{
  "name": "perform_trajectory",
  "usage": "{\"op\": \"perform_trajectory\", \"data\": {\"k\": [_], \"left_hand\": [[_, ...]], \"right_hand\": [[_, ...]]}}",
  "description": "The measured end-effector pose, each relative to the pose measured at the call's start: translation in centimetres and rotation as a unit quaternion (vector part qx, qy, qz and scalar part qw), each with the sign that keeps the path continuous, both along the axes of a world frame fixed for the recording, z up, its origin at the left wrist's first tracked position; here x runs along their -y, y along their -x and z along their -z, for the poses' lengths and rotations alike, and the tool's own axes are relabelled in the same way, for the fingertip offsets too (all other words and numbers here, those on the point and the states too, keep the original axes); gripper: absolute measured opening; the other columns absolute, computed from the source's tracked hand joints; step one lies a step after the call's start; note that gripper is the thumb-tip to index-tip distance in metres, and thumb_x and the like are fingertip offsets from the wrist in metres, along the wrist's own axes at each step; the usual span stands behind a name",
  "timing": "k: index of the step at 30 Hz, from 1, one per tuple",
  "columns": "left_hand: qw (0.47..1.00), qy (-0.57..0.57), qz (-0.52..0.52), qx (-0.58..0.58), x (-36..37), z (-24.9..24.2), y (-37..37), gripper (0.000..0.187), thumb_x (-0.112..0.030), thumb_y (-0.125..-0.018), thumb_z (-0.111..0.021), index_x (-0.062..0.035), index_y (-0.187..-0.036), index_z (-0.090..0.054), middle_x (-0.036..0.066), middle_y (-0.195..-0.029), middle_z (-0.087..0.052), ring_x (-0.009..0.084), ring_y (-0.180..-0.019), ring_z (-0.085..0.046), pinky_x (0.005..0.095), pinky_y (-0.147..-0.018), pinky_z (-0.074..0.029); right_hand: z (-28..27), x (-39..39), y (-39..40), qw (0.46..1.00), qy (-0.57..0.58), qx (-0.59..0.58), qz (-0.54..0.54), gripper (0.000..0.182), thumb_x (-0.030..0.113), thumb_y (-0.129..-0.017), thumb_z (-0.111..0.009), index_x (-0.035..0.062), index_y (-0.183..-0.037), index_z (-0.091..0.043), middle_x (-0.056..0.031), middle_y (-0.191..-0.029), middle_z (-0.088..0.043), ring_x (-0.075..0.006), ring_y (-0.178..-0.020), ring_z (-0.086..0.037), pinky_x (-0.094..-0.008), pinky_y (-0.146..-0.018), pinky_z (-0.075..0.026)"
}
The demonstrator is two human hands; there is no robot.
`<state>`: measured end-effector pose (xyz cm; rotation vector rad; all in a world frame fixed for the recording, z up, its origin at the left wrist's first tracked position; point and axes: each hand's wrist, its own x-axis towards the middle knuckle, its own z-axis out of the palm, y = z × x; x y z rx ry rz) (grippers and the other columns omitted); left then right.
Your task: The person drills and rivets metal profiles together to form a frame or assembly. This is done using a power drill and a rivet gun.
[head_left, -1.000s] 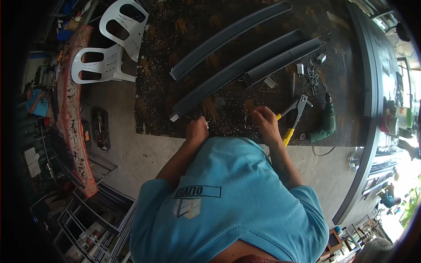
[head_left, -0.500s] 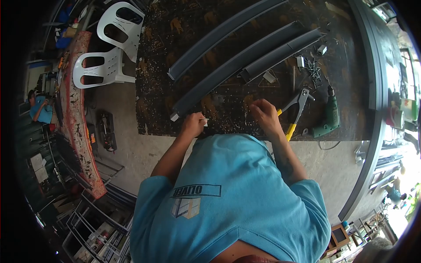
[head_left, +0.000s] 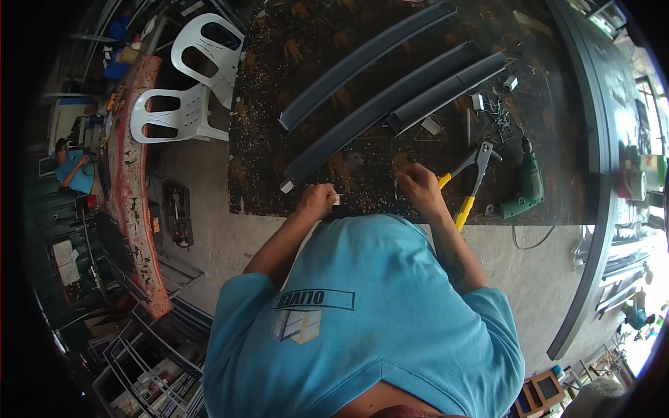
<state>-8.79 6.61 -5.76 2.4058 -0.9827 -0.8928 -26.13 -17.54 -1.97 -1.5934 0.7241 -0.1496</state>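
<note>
My left hand (head_left: 318,201) is closed near the table's front edge, around a small white bracket-like piece (head_left: 336,200). A thin pin, perhaps a rivet, sticks out beside that piece. My right hand (head_left: 418,187) is held over the table with its fingertips pinched together; whether something tiny is between them I cannot make out. Just right of it lies a hand riveter (head_left: 478,171) with yellow handles spread apart. Beyond my hands lie long dark grey metal channels (head_left: 362,125), one with a whitish block (head_left: 286,186) at its near end.
A green power drill (head_left: 526,184) lies at the right, its cord hanging off the edge. Several loose rivets (head_left: 499,118) and small metal blocks (head_left: 477,102) are behind the riveter. White plastic chairs (head_left: 171,115) stand left of the dark table (head_left: 268,150). Another person (head_left: 73,171) is far left.
The view has shifted slightly, so the table and chairs appear a little further right. Both hands keep nearly the same pose, the left one still around the small white piece.
</note>
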Motion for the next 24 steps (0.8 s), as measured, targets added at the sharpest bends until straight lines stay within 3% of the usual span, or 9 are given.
{"op": "perform_trajectory", "data": {"k": [9,11,12,14,15,17,23,24], "left_hand": [[0.987,0.008,-0.079,0.142,-1.0,0.8,3.7,0.018,-0.019,-0.084,-0.063,-0.0007,-0.087,-0.065,0.019,-0.081,-0.068,0.0384,-0.077,-0.067,0.0434,-0.071,-0.053],[0.964,0.051,-0.197,0.169,-1.3,0.4,2.6,0.017,-0.016,-0.084,-0.064,0.0005,-0.087,-0.063,0.02,-0.082,-0.068,0.0377,-0.079,-0.067,0.0434,-0.069,-0.052],[0.962,0.124,-0.176,0.169,-2.1,0.7,1.4,0.018,-0.017,-0.089,-0.063,0.0003,-0.087,-0.062,0.014,-0.078,-0.068,0.0278,-0.068,-0.067,0.0376,-0.062,-0.051],[0.942,0.178,-0.252,-0.133,-0.7,-3.1,0.6,0.022,-0.023,-0.092,-0.063,-0.0015,-0.092,-0.06,0.006,-0.077,-0.064,0.0141,-0.061,-0.058,0.0285,-0.057,-0.048],[0.942,0.18,-0.251,-0.13,0.0,-4.7,0.8,0.022,-0.023,-0.092,-0.063,-0.0015,-0.092,-0.06,0.006,-0.077,-0.064,0.0141,-0.061,-0.058,0.0285,-0.057,-0.048],[0.875,0.33,-0.203,-0.291,1.5,-7.1,1.6,0.025,-0.028,-0.092,-0.066,-0.0043,-0.094,-0.058,0.001,-0.077,-0.06,0.0065,-0.061,-0.05,0.0221,-0.056,-0.044],[0.863,0.391,-0.107,-0.303,1.6,-10.2,2.5,0.028,-0.028,-0.087,-0.072,-0.0063,-0.089,-0.056,0.002,-0.076,-0.062,0.0058,-0.064,-0.052,0.021,-0.058,-0.045],[0.862,0.393,-0.107,-0.303,1.3,-10.2,2.4,0.028,-0.028,-0.087,-0.072,-0.0063,-0.089,-0.056,0.002,-0.076,-0.062,0.0058,-0.064,-0.052,0.021,-0.058,-0.045]], "right_hand": [[-0.3,-1.3,3.6,0.999,-0.029,-0.005,0.03,0.02,0.017,-0.088,-0.063,-0.0022,-0.094,-0.064,-0.0073,-0.076,-0.064,-0.0119,-0.07,-0.058,-0.0276,-0.065,-0.047],[-0.1,-1.7,4.1,0.998,-0.038,-0.013,0.054,0.02,0.016,-0.089,-0.063,-0.0024,-0.096,-0.065,-0.0056,-0.077,-0.065,-0.0107,-0.071,-0.058,-0.0265,-0.066,-0.047],[-0.1,-1.9,4.3,0.998,-0.037,-0.013,0.055,0.02,0.016,-0.089,-0.063,-0.0024,-0.096,-0.065,-0.0056,-0.077,-0.065,-0.0107,-0.071,-0.058,-0.0265,-0.066,-0.047],[-0.5,-2.5,4.1,0.998,-0.018,0.003,0.068,0.021,0.017,-0.09,-0.062,-0.0027,-0.097,-0.065,-0.006,-0.078,-0.065,-0.0104,-0.072,-0.058,-0.0264,-0.066,-0.048],[-0.7,-2.7,3.7,0.998,-0.017,0.007,0.068,0.021,0.017,-0.09,-0.062,-0.0027,-0.097,-0.065,-0.006,-0.078,-0.065,-0.0104,-0.072,-0.058,-0.0264,-0.066,-0.048],[-1.6,-3.6,3.0,0.998,-0.056,0.022,0.017,0.021,0.016,-0.09,-0.062,-0.003,-0.099,-0.066,-0.0066,-0.079,-0.065,-0.0096,-0.073,-0.057,-0.0265,-0.067,-0.048],[-7.4,-6.5,-0.3,0.947,-0.292,0.102,-0.084,0.031,0.023,-0.094,-0.062,0.0002,-0.114,-0.064,-0.0008,-0.087,-0.063,-0.0076,-0.076,-0.057,-0.0238,-0.069,-0.049],[-7.7,-6.9,-0.7,0.948,-0.289,0.102,-0.085,0.031,0.023,-0.094,-0.062,0.0002,-0.114,-0.064,-0.0008,-0.087,-0.063,-0.0076,-0.076,-0.057,-0.0238,-0.069,-0.049]]}}
